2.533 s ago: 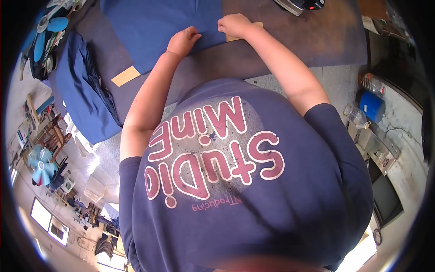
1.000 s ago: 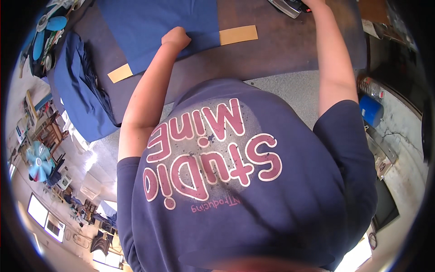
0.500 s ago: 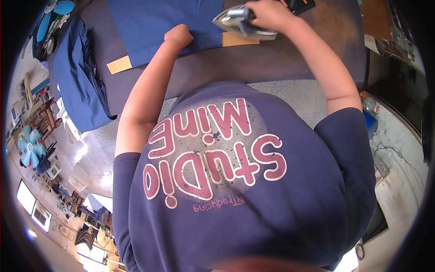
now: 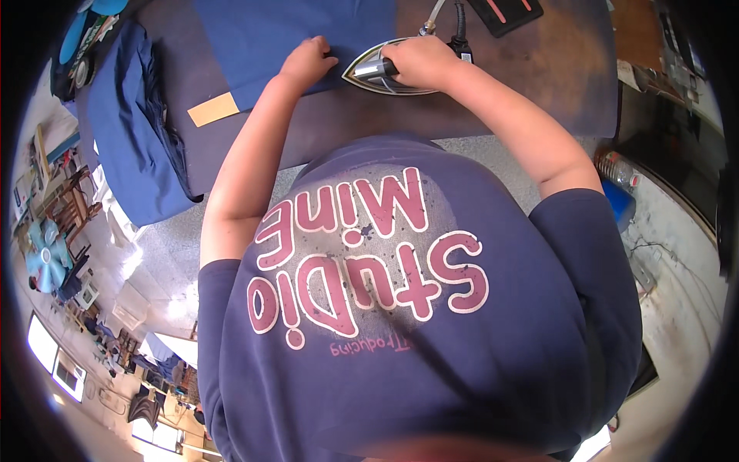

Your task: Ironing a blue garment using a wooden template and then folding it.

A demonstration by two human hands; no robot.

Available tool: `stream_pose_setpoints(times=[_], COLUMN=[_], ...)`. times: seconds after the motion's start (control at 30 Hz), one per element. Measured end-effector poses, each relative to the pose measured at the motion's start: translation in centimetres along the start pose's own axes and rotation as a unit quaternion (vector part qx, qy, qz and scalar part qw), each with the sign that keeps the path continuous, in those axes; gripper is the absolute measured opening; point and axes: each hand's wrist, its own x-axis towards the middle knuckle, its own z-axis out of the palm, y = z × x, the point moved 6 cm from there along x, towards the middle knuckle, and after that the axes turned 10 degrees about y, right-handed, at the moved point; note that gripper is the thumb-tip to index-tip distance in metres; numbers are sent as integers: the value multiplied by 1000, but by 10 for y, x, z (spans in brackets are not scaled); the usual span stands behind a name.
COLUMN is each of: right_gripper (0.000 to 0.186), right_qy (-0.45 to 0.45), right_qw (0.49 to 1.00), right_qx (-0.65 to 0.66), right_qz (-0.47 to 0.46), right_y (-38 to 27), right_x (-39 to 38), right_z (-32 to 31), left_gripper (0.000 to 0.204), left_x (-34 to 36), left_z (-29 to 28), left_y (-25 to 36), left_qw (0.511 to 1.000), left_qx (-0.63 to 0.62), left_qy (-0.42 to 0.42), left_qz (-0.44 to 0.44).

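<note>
A piece of blue cloth (image 4: 262,46) lies flat on a dark padded ironing table (image 4: 493,100). My right hand (image 4: 422,63) is closed round the handle of a steam iron (image 4: 377,83). The iron sits at the cloth's near right edge, its tip pointing left. My left hand (image 4: 306,63) rests on the cloth near its front edge, left of the tip, fingers bent and thumb apart. Some of its fingertips are hidden. A tan card strip (image 4: 214,109) sticks out at the cloth's near left corner.
More blue cloth (image 4: 131,131) hangs over the table's left side. A black iron rest with red strips (image 4: 504,14) lies at the back right. The iron's hose and black cord (image 4: 460,23) run backward. A blue fan (image 4: 48,258) stands farther off at left.
The iron has come nearer and to the left in my right hand, and the right-hand tan strip no longer shows. My left hand's fingers have loosened from a fist.
</note>
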Motion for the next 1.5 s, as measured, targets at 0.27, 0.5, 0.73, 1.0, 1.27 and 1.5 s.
stream_pose_setpoints(times=[0.27, 0.5, 0.73, 1.0, 1.27, 1.5], right_gripper=[21, 23, 26, 26, 37, 68], right_qy=[37, 41, 11, 19, 48, 49], right_qw=[999, 999, 1000, 1000, 999, 999], right_qx=[31, 21, 9, 3, 3, -13], right_qz=[-13, -9, 20, 16, 6, -8], right_y=[10, 9, -7, -1, 5, 2], right_x=[-11, -12, 7, -1, -2, -4], right_z=[-6, -7, -3, -13, -12, -16], left_gripper=[20, 22, 23, 25, 26, 29], left_x=[-27, -15, -10, -40, -39, -36], left_z=[-16, -7, -22, -62, -67, -58], left_y=[-28, -19, -52, -99, -87, -121], left_qw=[985, 997, 997, 969, 977, 980], left_qx=[-172, -72, -66, -193, -139, -117], left_qy=[-24, -21, -28, -66, -100, -82], left_qz=[-11, -12, -17, -139, -129, -138])
